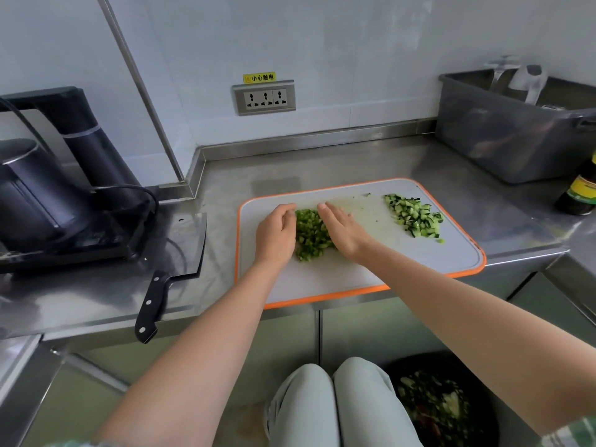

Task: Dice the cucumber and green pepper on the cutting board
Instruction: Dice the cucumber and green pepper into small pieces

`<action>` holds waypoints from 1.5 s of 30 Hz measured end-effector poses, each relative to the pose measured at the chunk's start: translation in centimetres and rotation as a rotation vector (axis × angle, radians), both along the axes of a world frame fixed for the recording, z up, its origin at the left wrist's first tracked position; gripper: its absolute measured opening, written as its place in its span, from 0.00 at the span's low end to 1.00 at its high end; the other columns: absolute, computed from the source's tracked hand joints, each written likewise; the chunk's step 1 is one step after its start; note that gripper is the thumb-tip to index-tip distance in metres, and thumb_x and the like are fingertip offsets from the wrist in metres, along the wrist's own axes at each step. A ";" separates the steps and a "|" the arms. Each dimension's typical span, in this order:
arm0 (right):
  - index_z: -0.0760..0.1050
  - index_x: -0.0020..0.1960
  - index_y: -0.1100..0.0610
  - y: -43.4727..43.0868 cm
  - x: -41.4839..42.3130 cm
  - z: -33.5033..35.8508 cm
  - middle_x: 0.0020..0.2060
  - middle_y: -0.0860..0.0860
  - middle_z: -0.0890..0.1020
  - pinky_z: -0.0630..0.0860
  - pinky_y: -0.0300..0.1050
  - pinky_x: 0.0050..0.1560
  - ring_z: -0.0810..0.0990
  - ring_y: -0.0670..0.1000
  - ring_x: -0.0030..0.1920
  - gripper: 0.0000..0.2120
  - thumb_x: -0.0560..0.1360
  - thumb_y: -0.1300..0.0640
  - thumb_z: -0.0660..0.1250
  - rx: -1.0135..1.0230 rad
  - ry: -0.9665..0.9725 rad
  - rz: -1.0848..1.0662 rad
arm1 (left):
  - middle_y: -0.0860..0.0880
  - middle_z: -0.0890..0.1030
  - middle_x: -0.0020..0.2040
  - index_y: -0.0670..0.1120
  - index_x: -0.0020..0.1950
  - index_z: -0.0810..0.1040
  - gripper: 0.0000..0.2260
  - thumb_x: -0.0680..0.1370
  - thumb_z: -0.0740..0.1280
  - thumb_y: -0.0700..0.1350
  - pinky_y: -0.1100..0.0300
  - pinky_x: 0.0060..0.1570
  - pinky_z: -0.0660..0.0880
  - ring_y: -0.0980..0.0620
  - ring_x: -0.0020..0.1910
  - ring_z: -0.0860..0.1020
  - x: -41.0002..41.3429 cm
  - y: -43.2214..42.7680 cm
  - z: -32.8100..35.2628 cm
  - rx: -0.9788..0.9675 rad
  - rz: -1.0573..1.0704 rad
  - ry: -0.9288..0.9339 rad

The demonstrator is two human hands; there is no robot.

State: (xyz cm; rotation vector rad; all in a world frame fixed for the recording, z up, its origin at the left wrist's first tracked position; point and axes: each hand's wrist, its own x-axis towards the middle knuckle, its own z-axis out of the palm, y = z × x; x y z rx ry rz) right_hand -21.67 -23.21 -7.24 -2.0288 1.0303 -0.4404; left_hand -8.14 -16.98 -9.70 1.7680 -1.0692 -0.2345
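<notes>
A steel counter (322, 169) runs along a white tiled wall and carries everything else. On its left end stands a bulky black appliance (48, 195) with a cord looping out in front of it, and at the far right corner sits a grey plastic tub (503, 137). Between them, at the front edge of the counter, lies a white cutting board (322, 279) with an orange rim, turned a little askew so that its near corner juts past the counter edge. Just left of the board a cleaver (180, 253) lies flat on the steel, its blade pointing away and its black handle towards the person. Both bare forearms reach over the board. The left hand (275, 233) rests against the left side of a heap of diced green pepper (311, 235), its fingers bent loosely inward and cupped at the heap's edge. The right hand (343, 230) lies against the heap's right side, fingers straight and held together, palm facing the pepper. The heap sits between the two hands near the middle of the board. A second heap, of diced cucumber (414, 216), lies well apart at the board's far right. A dark bottle (580, 191) with a yellow label stands at the right edge, near the tub, and a wall socket (264, 98) is set above the counter
</notes>
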 end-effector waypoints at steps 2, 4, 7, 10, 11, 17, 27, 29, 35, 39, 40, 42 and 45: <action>0.55 0.78 0.54 0.0 -0.7 0.4 0.76 0.50 0.59 0.49 0.46 0.76 0.55 0.51 0.77 0.29 0.82 0.40 0.45 0.075 -0.086 0.023 | 0.47 0.81 0.58 0.43 0.59 0.79 0.12 0.81 0.59 0.41 0.64 0.56 0.69 0.49 0.58 0.78 0.0 0.0 0.0 -0.014 0.014 -0.018; 0.59 0.77 0.55 -0.4 -1.6 1.1 0.75 0.50 0.64 0.53 0.42 0.74 0.60 0.51 0.75 0.28 0.82 0.42 0.49 0.080 -0.211 -0.010 | 0.48 0.82 0.55 0.43 0.56 0.80 0.11 0.80 0.60 0.39 0.62 0.54 0.71 0.50 0.55 0.78 0.0 0.0 0.4 -0.030 0.053 -0.067; 0.68 0.72 0.56 -2.0 -3.7 2.3 0.69 0.53 0.72 0.61 0.42 0.68 0.68 0.53 0.70 0.22 0.83 0.47 0.52 -0.041 -0.216 -0.112 | 0.47 0.83 0.45 0.45 0.43 0.81 0.09 0.75 0.63 0.36 0.59 0.43 0.69 0.47 0.46 0.78 -0.5 -0.6 1.7 -0.066 0.130 -0.185; 0.73 0.67 0.56 -4.0 -6.1 2.8 0.63 0.54 0.77 0.69 0.47 0.64 0.73 0.54 0.64 0.18 0.82 0.50 0.54 -0.127 -0.163 -0.186 | 0.45 0.78 0.39 0.45 0.35 0.76 0.08 0.73 0.63 0.38 0.56 0.35 0.64 0.43 0.40 0.74 -2.2 -2.3 3.6 -0.015 0.141 -0.304; 0.72 0.67 0.56 -4.6 -6.9 2.8 0.63 0.54 0.77 0.70 0.45 0.59 0.74 0.53 0.63 0.18 0.82 0.50 0.55 -0.154 -0.130 -0.209 | 0.45 0.76 0.37 0.45 0.33 0.74 0.09 0.73 0.62 0.39 0.56 0.34 0.63 0.43 0.39 0.72 -3.1 -3.0 4.2 0.019 0.123 -0.327; 0.71 0.68 0.59 -8.9 -10.4 2.3 0.70 0.55 0.71 0.61 0.43 0.66 0.66 0.54 0.70 0.20 0.83 0.51 0.52 -0.221 0.071 -0.252 | 0.43 0.81 0.38 0.41 0.39 0.79 0.17 0.78 0.58 0.49 0.53 0.42 0.72 0.39 0.43 0.77 -7.1 -9.4 5.0 0.319 -0.084 -0.332; 0.71 0.71 0.54 -10.6 -11.2 0.2 0.71 0.53 0.70 0.61 0.45 0.67 0.66 0.53 0.72 0.29 0.82 0.39 0.45 -0.046 0.045 -0.272 | 0.41 0.67 0.73 0.43 0.71 0.69 0.22 0.84 0.47 0.52 0.53 0.71 0.55 0.43 0.72 0.63 -10.0 -14.3 2.3 0.442 -0.344 -0.122; 0.72 0.70 0.53 -10.5 -11.5 0.0 0.70 0.52 0.72 0.62 0.43 0.67 0.67 0.52 0.71 0.29 0.81 0.38 0.46 -0.031 -0.022 -0.242 | 0.42 0.70 0.71 0.44 0.70 0.71 0.23 0.84 0.47 0.54 0.55 0.69 0.58 0.43 0.71 0.65 -10.5 -14.1 1.7 0.387 -0.370 -0.086; 0.76 0.65 0.53 -9.7 -12.8 0.7 0.65 0.49 0.77 0.65 0.43 0.67 0.71 0.48 0.67 0.25 0.82 0.41 0.49 0.057 -0.190 -0.232 | 0.47 0.78 0.64 0.48 0.64 0.78 0.26 0.81 0.48 0.60 0.55 0.69 0.64 0.49 0.66 0.73 -11.5 -12.7 1.6 0.228 -0.437 0.076; 0.73 0.69 0.53 -8.9 -14.0 1.4 0.68 0.47 0.73 0.63 0.40 0.64 0.68 0.46 0.69 0.24 0.83 0.43 0.48 0.047 -0.276 -0.280 | 0.48 0.78 0.65 0.47 0.64 0.78 0.33 0.74 0.46 0.65 0.53 0.70 0.65 0.49 0.66 0.73 -11.4 -11.4 2.4 0.176 -0.369 0.113; 0.72 0.69 0.53 -8.6 -14.3 1.5 0.68 0.48 0.73 0.63 0.41 0.65 0.68 0.47 0.70 0.25 0.83 0.42 0.48 0.042 -0.293 -0.309 | 0.48 0.78 0.65 0.46 0.64 0.77 0.33 0.74 0.46 0.64 0.52 0.70 0.65 0.49 0.66 0.73 -11.3 -11.3 2.4 0.168 -0.346 0.129; 0.70 0.70 0.54 -8.0 -14.5 1.5 0.69 0.50 0.72 0.62 0.44 0.68 0.67 0.51 0.71 0.25 0.83 0.42 0.47 0.028 -0.277 -0.365 | 0.47 0.77 0.65 0.45 0.65 0.76 0.33 0.75 0.46 0.64 0.51 0.70 0.64 0.49 0.66 0.73 -11.1 -10.8 2.3 0.156 -0.326 0.166; 0.64 0.73 0.61 -6.3 -13.6 1.2 0.73 0.56 0.67 0.54 0.47 0.72 0.61 0.55 0.74 0.26 0.84 0.47 0.43 -0.001 -0.104 -0.355 | 0.47 0.76 0.66 0.45 0.66 0.75 0.26 0.82 0.48 0.59 0.53 0.70 0.64 0.48 0.67 0.72 -11.4 -10.2 1.6 0.191 -0.355 0.152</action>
